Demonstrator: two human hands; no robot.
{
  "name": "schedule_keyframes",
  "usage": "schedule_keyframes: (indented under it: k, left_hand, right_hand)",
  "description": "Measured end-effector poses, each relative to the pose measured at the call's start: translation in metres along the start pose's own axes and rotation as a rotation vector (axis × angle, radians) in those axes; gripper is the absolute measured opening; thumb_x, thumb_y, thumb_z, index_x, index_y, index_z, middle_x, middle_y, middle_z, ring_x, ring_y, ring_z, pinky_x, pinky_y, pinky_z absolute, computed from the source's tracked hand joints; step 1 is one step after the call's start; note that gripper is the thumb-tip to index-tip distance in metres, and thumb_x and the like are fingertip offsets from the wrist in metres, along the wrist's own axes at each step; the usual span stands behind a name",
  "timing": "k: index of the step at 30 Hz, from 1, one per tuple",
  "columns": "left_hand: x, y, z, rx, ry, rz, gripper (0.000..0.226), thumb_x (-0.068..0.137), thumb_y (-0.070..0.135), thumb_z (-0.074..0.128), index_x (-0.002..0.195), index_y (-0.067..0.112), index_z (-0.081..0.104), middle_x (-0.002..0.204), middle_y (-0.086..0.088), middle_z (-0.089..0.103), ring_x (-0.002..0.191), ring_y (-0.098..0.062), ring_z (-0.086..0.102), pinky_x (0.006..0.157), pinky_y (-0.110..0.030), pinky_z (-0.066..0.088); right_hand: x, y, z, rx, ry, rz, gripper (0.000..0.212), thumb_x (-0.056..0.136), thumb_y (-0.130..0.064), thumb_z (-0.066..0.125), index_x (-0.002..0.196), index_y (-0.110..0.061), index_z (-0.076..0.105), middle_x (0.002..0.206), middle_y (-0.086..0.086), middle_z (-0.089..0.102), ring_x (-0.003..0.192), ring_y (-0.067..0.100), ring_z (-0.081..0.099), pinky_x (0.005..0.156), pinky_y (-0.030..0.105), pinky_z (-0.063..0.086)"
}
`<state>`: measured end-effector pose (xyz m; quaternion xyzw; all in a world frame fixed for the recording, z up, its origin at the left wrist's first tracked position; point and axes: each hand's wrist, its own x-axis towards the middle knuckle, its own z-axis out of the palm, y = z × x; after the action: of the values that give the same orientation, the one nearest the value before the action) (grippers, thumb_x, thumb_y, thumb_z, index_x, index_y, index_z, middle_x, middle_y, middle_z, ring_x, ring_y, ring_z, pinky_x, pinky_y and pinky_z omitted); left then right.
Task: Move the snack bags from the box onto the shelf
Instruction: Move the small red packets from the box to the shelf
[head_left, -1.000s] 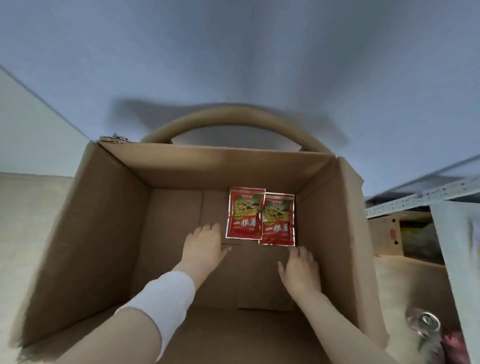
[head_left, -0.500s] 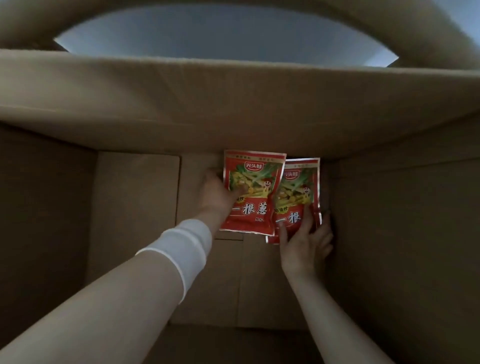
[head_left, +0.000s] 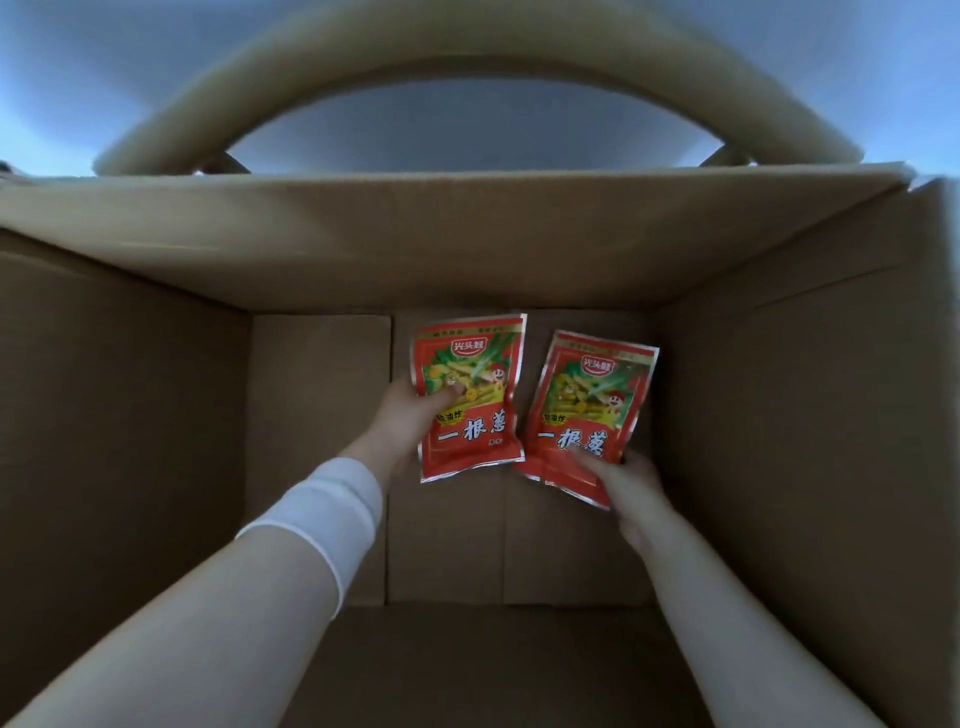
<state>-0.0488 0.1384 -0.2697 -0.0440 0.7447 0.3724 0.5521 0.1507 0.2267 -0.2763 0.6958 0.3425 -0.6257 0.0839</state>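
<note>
1. Box (head_left: 467, 244) of brown card stands open, with both arms reaching down to its bottom.
2. Left hand (head_left: 402, 423) grips the left bag (head_left: 470, 415), thumb across its front and fingers behind it.
3. Right hand (head_left: 631, 486) pinches the right bag (head_left: 592, 410) at its lower corner.
4. Both red bags are deep in the box near the far wall, side by side. The right one is tilted.
5. A white sleeve (head_left: 322, 514) covers the left forearm.

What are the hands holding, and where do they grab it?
The left hand grips the left snack bag at its left edge; the right hand grips the right snack bag by its bottom corner.
</note>
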Motion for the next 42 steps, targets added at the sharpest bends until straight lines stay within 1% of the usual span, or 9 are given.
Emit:
schedule_keyframes:
  k: [4, 10, 17, 22, 25, 29, 35, 39, 42]
  left_hand:
    - [-0.053, 0.006, -0.02, -0.063, 0.027, 0.049, 0.018, 0.086, 0.029, 0.065, 0.101, 0.021, 0.057, 0.099, -0.002, 0.067, 0.083, -0.016, 0.066, 0.069, -0.03, 0.051]
    - [-0.158, 0.018, -0.039, -0.113, 0.02, 0.185, 0.024, 0.085, 0.034, 0.064, 0.105, 0.024, 0.055, 0.097, 0.003, 0.067, 0.087, -0.016, 0.067, 0.069, -0.03, 0.053]
    - [-0.28, -0.018, -0.046, -0.136, -0.103, 0.363, 0.02, 0.086, 0.035, 0.061, 0.103, 0.026, 0.056, 0.102, 0.003, 0.068, 0.092, -0.016, 0.067, 0.077, -0.034, 0.054]
    - [-0.365, -0.048, -0.029, -0.021, -0.18, 0.469, 0.008, 0.088, 0.031, 0.059, 0.096, 0.029, 0.056, 0.094, 0.009, 0.066, 0.085, -0.012, 0.066, 0.074, -0.029, 0.052]
    - [-0.418, -0.071, 0.004, 0.067, -0.269, 0.55, 0.008, 0.088, 0.031, 0.06, 0.095, 0.03, 0.055, 0.093, 0.01, 0.065, 0.082, -0.01, 0.065, 0.067, -0.024, 0.05]
    - [-0.476, -0.102, 0.057, 0.124, -0.369, 0.609, 0.006, 0.087, 0.029, 0.063, 0.088, 0.031, 0.057, 0.086, 0.009, 0.066, 0.076, -0.01, 0.065, 0.064, -0.025, 0.051]
    - [-0.588, -0.213, 0.182, 0.261, -0.617, 0.701, 0.009, 0.083, 0.033, 0.066, 0.088, 0.027, 0.063, 0.093, -0.002, 0.071, 0.087, -0.026, 0.069, 0.085, -0.045, 0.054]
    - [-0.671, -0.3, 0.269, 0.405, -0.783, 0.747, 0.013, 0.081, 0.039, 0.067, 0.086, 0.028, 0.062, 0.089, -0.002, 0.072, 0.084, -0.026, 0.07, 0.083, -0.051, 0.054]
    - [-0.732, -0.34, 0.324, 0.459, -0.907, 0.803, 0.011, 0.083, 0.037, 0.066, 0.084, 0.026, 0.061, 0.086, -0.002, 0.071, 0.082, -0.026, 0.07, 0.079, -0.048, 0.056]
  right_hand:
    - [-0.05, 0.002, -0.003, -0.027, -0.043, -0.13, 0.05, 0.081, -0.023, 0.07, 0.127, -0.015, 0.049, 0.123, 0.005, 0.059, 0.115, 0.024, 0.055, 0.098, 0.036, 0.041]
    - [-0.161, 0.016, -0.017, -0.105, -0.032, -0.368, 0.044, 0.081, -0.033, 0.068, 0.118, -0.019, 0.05, 0.117, -0.001, 0.06, 0.107, 0.015, 0.058, 0.093, 0.031, 0.045]
    - [-0.289, 0.099, -0.032, 0.048, 0.176, -0.554, 0.036, 0.078, -0.035, 0.069, 0.107, -0.027, 0.05, 0.092, -0.012, 0.061, 0.084, 0.007, 0.06, 0.074, 0.021, 0.048]
    - [-0.363, 0.186, -0.064, 0.178, 0.308, -0.547, 0.03, 0.078, -0.031, 0.072, 0.102, -0.02, 0.058, 0.09, -0.002, 0.066, 0.078, 0.011, 0.063, 0.069, 0.022, 0.048]
    - [-0.402, 0.242, -0.1, 0.362, 0.409, -0.535, 0.028, 0.076, -0.025, 0.075, 0.099, -0.017, 0.063, 0.088, -0.003, 0.069, 0.082, 0.016, 0.066, 0.077, 0.031, 0.052]
    - [-0.444, 0.314, -0.144, 0.57, 0.53, -0.563, 0.019, 0.075, -0.016, 0.076, 0.081, -0.027, 0.061, 0.083, -0.005, 0.069, 0.081, 0.017, 0.067, 0.081, 0.038, 0.053]
    - [-0.519, 0.493, -0.238, 0.77, 0.723, -0.563, 0.02, 0.076, -0.016, 0.075, 0.081, -0.028, 0.059, 0.081, -0.008, 0.068, 0.077, 0.01, 0.066, 0.076, 0.03, 0.054]
    - [-0.564, 0.624, -0.297, 0.938, 0.896, -0.475, 0.022, 0.072, -0.023, 0.078, 0.089, -0.02, 0.064, 0.087, -0.001, 0.071, 0.087, 0.021, 0.068, 0.087, 0.041, 0.053]
    - [-0.597, 0.685, -0.343, 1.043, 1.028, -0.444, 0.032, 0.076, -0.028, 0.075, 0.101, -0.014, 0.06, 0.091, 0.002, 0.068, 0.09, 0.022, 0.065, 0.082, 0.035, 0.052]
